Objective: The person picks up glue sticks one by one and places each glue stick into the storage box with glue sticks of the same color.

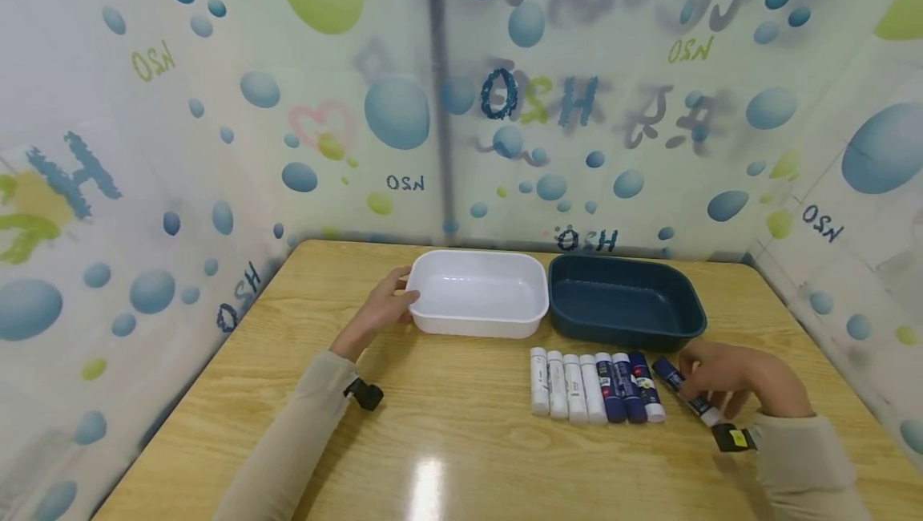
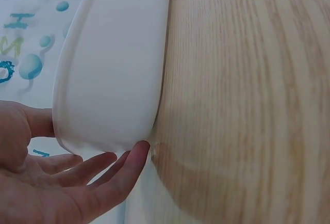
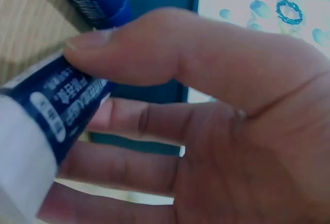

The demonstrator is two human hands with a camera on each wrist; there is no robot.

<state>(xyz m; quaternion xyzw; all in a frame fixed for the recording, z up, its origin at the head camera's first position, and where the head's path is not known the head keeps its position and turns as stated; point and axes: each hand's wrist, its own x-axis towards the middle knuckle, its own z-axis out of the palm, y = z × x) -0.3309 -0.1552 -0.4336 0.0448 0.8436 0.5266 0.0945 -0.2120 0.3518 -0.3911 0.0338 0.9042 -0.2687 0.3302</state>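
With its thumb over the rim and fingers against the outer end wall, my left hand (image 1: 380,306) holds the left end of a white plastic tray (image 1: 479,326). The left wrist view shows those fingertips (image 2: 140,149) low on the tray's wall. Over at the right, my right hand (image 1: 746,377) pinches a dark blue glue stick (image 1: 671,374) with a white end, tilted beside the row. In the right wrist view the thumb lies across its printed label (image 3: 56,105). Blue glue sticks (image 1: 622,389) and white glue sticks (image 1: 565,389) lie side by side to its left.
A dark blue tray (image 1: 627,341) stands right against the white one, near the back edge of the wooden table (image 1: 447,441). Behind and at the sides hang patterned curtain walls (image 1: 324,104). Black wrist cameras (image 1: 368,394) sit on both cuffs.
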